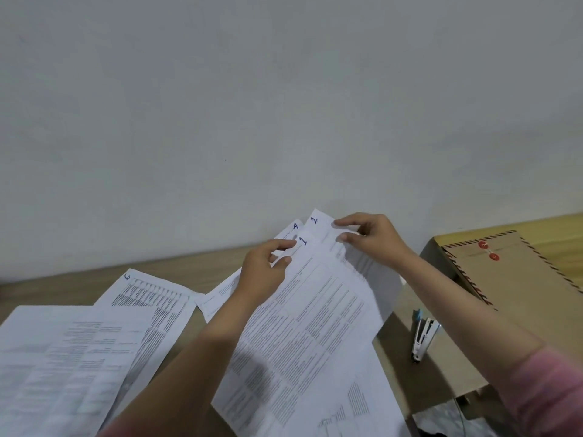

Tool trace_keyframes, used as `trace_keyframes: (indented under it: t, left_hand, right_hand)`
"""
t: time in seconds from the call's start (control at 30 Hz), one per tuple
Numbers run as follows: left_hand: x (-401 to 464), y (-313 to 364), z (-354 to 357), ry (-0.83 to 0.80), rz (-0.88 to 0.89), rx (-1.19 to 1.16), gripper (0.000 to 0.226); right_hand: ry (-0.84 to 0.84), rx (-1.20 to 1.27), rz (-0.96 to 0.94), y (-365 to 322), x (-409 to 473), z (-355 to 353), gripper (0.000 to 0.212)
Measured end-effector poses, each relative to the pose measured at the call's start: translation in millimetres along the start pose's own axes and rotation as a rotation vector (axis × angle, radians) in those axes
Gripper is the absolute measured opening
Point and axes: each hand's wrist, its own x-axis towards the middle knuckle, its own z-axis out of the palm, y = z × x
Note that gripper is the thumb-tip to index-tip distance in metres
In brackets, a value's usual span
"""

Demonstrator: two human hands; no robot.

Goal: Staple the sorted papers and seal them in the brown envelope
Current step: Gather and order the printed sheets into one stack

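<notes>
Closest to the person, two pink sleeves (555,392) come in from the bottom corners, and bare forearms reach out over a wooden table (202,263) strewn with printed sheets. On the left lies a loose page of text (60,357) overlapping another sheet marked 6 (151,301) in blue ink at its top corner. To the right, past the right forearm, a white stapler (424,337) lies on the table just beside the papers, untouched. Further out, the left hand (263,272) pinches the upper corner area of the sheet marked 1 (315,304), thumb on top and fingers curled around the edge, with the sheet marked 4 (288,230) peeking out just behind it. The right hand (370,239) grips the top of the sheet marked 2 (325,228) between thumb and fingertips, holding it fanned out beside sheet 1. These held sheets tilt up off the table. Off to the right, the brown envelope (511,279) with red string buttons and a striped border rests flat, well apart from the hands. Behind everything stands a plain pale wall (284,105).
</notes>
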Motion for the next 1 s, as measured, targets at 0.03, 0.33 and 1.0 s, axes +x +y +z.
trace_keyframes:
  t: [0.03,0.33,1.0]
  left_hand:
    - [1,3,3,0.013,0.01,-0.037,0.031]
    - [5,1,8,0.09,0.014,-0.125,0.032]
    - [-15,-20,-5,0.033,-0.089,-0.085,0.036]
  right_hand:
    - [0.006,0.05,-0.002,-6,-5,1,0.022]
    - [0.025,0.179,0.063,-12,-29,28,0.03]
    - [0.024,0.074,0.079,0,-40,56,0.029]
